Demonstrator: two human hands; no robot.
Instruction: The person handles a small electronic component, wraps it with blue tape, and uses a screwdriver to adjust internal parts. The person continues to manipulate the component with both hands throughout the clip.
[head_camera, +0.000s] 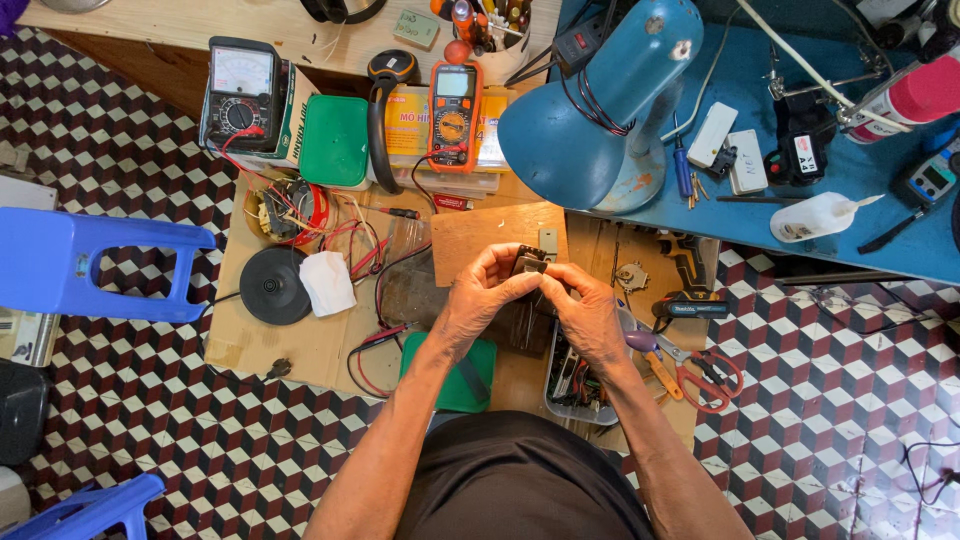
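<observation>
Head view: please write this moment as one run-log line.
left hand: holds small dark part | right hand: holds same part | below: cardboard sheet

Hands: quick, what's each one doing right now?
Left hand: closed on the small dark part, gripping its left side.
Right hand: closed on the same part, fingertips pinching its right side.

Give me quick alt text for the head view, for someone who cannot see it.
Seen from above, the left hand and right hand pinch a small dark part together over a cluttered workbench. Behind it sit an orange multimeter and a blue desk lamp; red scissors lie to the right.
</observation>
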